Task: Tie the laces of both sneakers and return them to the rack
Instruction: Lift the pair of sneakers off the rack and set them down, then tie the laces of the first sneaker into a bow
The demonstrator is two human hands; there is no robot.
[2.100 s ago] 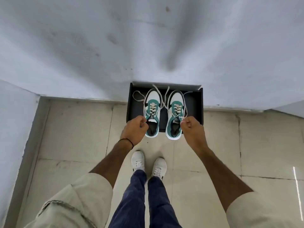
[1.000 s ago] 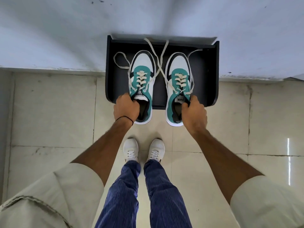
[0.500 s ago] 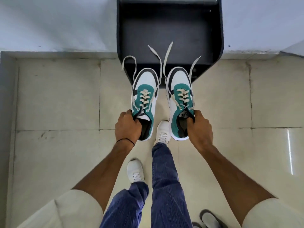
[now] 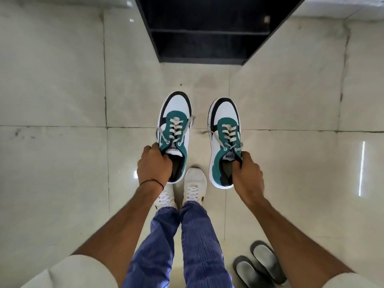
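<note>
Left hand [image 4: 153,165] pinches the collar of the left sneaker [image 4: 174,136]; right hand [image 4: 247,173] likewise grips the right sneaker [image 4: 225,142]. Both hang over the floor, short of the rack [image 4: 199,46]. Probably light, soft uppers; the collar grip suits. Laces [image 4: 175,129] untied, floppy. Grey slippers [image 4: 259,265] behind right arm; nothing blocks.

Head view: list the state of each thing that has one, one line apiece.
Left sneaker: laces untied, held in left hand.
Right sneaker: laces untied, held in right hand.
Rack: visible shelves empty.
Grey slippers: on floor, unworn.
</note>
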